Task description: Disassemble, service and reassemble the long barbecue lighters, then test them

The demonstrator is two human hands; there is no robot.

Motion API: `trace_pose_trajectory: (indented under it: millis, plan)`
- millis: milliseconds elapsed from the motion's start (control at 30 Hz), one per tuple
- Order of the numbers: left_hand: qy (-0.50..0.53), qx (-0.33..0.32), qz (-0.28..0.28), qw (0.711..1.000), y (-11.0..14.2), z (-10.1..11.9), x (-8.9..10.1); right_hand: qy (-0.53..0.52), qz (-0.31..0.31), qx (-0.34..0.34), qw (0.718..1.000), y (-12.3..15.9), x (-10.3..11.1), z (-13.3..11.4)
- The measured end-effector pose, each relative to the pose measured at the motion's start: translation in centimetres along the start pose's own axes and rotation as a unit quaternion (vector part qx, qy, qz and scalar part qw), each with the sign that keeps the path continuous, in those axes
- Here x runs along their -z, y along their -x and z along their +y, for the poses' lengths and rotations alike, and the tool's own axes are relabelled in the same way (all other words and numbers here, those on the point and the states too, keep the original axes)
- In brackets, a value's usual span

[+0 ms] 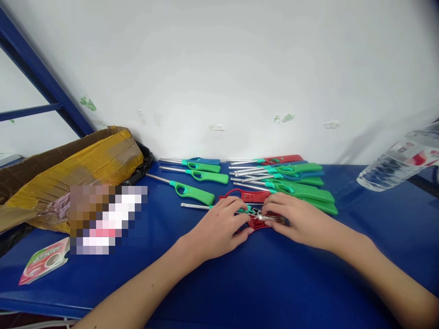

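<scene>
An opened red lighter shell half (259, 224) lies on the blue table between my hands, its metal barrel (194, 206) pointing left. My left hand (221, 226) is closed around the front of this long-nosed gas lighter, by the teal trigger part (247, 209). With bent fingers, my right hand (295, 214) grips a small shiny inner part (269, 218) in the shell; the fingers partly cover it, and it looks metal and see-through. Just behind the hands sits another red shell half (254, 196). Fine details under the fingers are hidden.
Finished-looking green lighters (195, 193) lie at left, and a pile of green, blue and red ones (305, 187) at right. A taped cardboard box (78, 169), a printed card (44, 261) and a plastic bottle (394, 160) flank them. The white wall (219, 82) rises behind.
</scene>
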State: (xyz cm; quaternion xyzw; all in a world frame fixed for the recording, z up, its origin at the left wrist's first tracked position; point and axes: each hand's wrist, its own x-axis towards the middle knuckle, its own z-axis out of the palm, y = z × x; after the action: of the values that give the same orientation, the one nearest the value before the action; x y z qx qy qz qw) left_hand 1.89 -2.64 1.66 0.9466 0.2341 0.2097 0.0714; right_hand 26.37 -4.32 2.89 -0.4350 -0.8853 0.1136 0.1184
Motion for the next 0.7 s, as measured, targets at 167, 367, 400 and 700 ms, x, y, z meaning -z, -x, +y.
trace_pose_trajectory:
  millis: [167, 367, 400, 700]
  plan:
    - [-0.006, -0.001, -0.003, 1.0, -0.02, -0.08, 0.01, 0.001, 0.002, -0.009, 1.0, -0.03, -0.06, -0.04]
    - [-0.015, 0.007, -0.006, 1.0, -0.01, -0.11, 0.08, 0.004, -0.009, -0.006, 1.0, -0.03, -0.19, -0.14]
    - [-0.015, 0.007, -0.007, 1.0, 0.0, -0.08, 0.07, 0.004, -0.008, -0.003, 1.0, -0.03, -0.19, -0.16]
    - [-0.015, -0.002, -0.01, 1.0, 0.05, -0.02, -0.14, 0.005, -0.004, 0.006, 1.0, 0.07, -0.28, -0.16]
